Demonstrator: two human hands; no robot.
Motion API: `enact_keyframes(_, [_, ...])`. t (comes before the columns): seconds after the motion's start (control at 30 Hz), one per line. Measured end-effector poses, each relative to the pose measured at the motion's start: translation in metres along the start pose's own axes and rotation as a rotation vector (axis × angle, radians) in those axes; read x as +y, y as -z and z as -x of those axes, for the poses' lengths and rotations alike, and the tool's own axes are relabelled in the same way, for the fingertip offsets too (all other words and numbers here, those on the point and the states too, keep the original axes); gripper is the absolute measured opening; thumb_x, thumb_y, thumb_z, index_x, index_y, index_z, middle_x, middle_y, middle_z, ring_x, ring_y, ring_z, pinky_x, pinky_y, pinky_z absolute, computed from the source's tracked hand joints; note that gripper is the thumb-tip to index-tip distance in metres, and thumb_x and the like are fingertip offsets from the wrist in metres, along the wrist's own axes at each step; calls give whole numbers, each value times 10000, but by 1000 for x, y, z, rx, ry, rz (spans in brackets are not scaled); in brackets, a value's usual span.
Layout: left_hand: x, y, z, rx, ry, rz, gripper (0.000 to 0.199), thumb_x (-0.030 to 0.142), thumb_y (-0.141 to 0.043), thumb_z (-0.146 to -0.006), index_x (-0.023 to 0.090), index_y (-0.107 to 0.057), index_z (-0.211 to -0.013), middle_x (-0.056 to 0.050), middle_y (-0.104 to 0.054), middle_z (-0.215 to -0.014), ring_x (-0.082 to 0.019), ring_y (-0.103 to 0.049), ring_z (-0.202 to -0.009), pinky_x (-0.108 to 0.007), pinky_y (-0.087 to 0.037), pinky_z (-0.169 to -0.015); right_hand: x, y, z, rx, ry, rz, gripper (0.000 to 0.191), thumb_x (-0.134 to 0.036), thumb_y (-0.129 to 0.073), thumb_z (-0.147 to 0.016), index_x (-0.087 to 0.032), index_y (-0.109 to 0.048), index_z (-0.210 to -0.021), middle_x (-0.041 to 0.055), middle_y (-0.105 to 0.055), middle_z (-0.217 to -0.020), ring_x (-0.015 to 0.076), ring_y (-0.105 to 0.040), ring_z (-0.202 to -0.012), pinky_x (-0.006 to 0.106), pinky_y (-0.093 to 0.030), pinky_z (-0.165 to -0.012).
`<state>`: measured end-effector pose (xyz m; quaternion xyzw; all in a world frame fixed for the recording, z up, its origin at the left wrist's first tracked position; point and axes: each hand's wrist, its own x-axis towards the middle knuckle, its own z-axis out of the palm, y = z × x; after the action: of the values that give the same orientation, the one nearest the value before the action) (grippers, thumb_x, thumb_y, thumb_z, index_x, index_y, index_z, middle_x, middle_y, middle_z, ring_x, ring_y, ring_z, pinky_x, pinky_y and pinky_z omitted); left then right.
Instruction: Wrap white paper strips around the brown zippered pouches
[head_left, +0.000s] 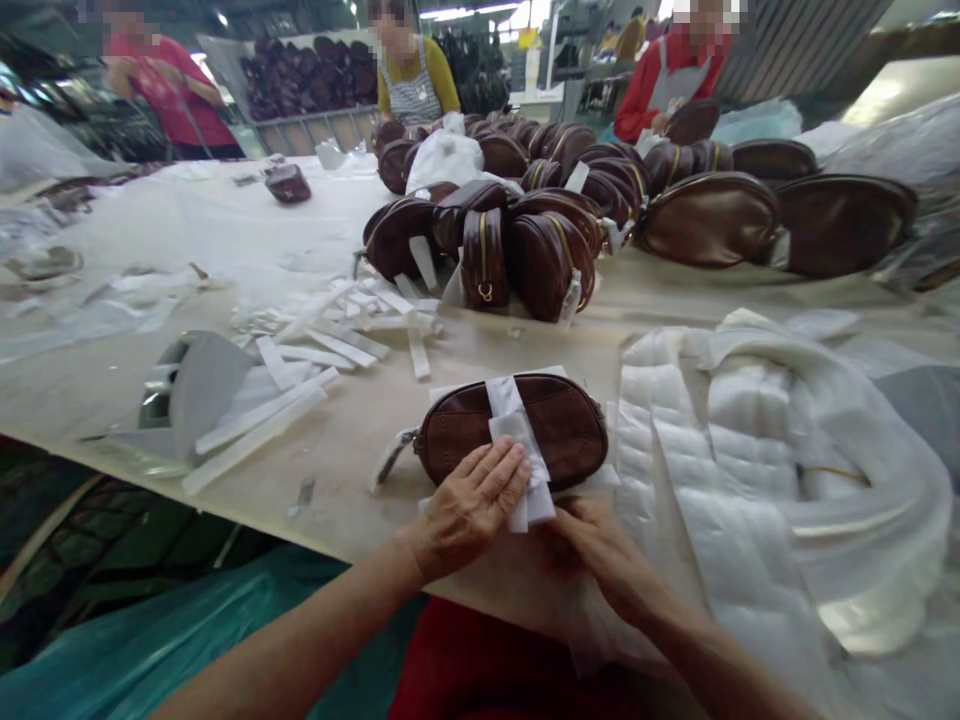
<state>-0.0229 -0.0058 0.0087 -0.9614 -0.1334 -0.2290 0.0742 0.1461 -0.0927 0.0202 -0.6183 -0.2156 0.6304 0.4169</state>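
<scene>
A dark brown oval pouch [570, 425] lies on the worktable in front of me, with a white-wrapped zipper pull at its left end. White strips [514, 398] of wrapping run across its middle and hang past its near edge. My left hand [469, 505] rests flat over these strips, fingers stretched out and pressing on the pouch. Just right of the strips' lower end, my right hand [592, 545] is curled, its fingertips pinching at the strip's edge. Part of its fingers is in shadow.
Loose white strips [322, 350] lie beside a grey tape dispenser [199, 385] at left. A coil of white foam wrap [847, 530] covers the right side. Many brown bags [551, 260] are piled behind. Several people work across the table [300, 240].
</scene>
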Motion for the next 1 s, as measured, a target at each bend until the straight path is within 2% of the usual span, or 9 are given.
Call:
enact_keyframes(0.07, [3,-1,1,1,17,-15,346,98,-357,-938,21,-468,-1257,-203,-516,-1305,-292,-312,-1354,-439,-432,-1040,-3,12,7,87,306,283,181,-342,-607,-728,-172,-642,-676,6,-605,-545,136,-543,-443,244,-434,-419])
enact_keyframes(0.13, [5,-2,2,14,33,-15,345,97,-358,-939,22,-468,-1257,-199,-520,-1302,-294,-314,-1352,-443,-432,-1039,-11,20,11,166,768,561,145,-300,-580,-800,-198,-662,-863,33,-670,-735,161,-621,-626,278,-515,-576])
enact_keyframes(0.17, [5,-3,2,24,41,-11,344,97,-360,-939,26,-468,-1258,-195,-522,-1302,-294,-315,-1351,-444,-434,-1037,-15,21,11,160,968,668,171,-280,-584,-817,-212,-652,-959,51,-687,-854,180,-641,-759,308,-532,-690])
enact_keyframes(0.23, [6,-4,2,51,61,4,334,103,-362,-943,35,-474,-1250,-188,-527,-1298,-288,-316,-1352,-441,-441,-1033,-23,20,6,73,1206,860,276,-270,-610,-821,-225,-611,-1093,79,-674,-1034,219,-617,-967,380,-501,-859])
enact_keyframes(0.3, [7,-5,2,85,72,15,319,101,-357,-945,29,-489,-1227,-186,-540,-1284,-285,-321,-1349,-434,-450,-1027,-26,17,-2,17,1296,1001,363,-277,-629,-812,-219,-574,-1166,95,-655,-1106,242,-588,-1043,420,-471,-904])
enact_keyframes(0.37, [7,-5,1,110,69,13,308,95,-354,-943,13,-502,-1200,-192,-551,-1268,-293,-333,-1341,-432,-459,-1021,-23,17,-11,12,1351,1070,389,-262,-627,-817,-205,-560,-1196,100,-659,-1106,241,-594,-1033,415,-474,-881])
enact_keyframes(0.57, [5,-2,2,113,63,12,321,94,-310,-943,9,-499,-1189,-204,-566,-1240,-285,-337,-1338,-422,-466,-1018,-11,34,-28,-82,1502,1042,372,-166,-594,-842,-216,-577,-1210,81,-681,-1103,211,-593,-1048,377,-492,-868])
enact_keyframes(0.83, [4,-5,6,155,23,92,214,107,-386,-929,61,-546,-1065,-170,-616,-1119,-305,-359,-1323,-445,-436,-1043,-1,36,-39,-14,1602,1048,297,-90,-570,-839,-220,-648,-1094,51,-720,-1004,192,-609,-980,348,-507,-825])
enact_keyframes(1.0, [3,5,5,70,85,282,291,126,-418,-874,64,-519,-1140,-174,-587,-1172,-287,-365,-1326,-452,-409,-1060,0,33,-37,25,1645,1068,247,-91,-537,-867,-208,-663,-1045,58,-715,-1009,190,-603,-983,358,-504,-838])
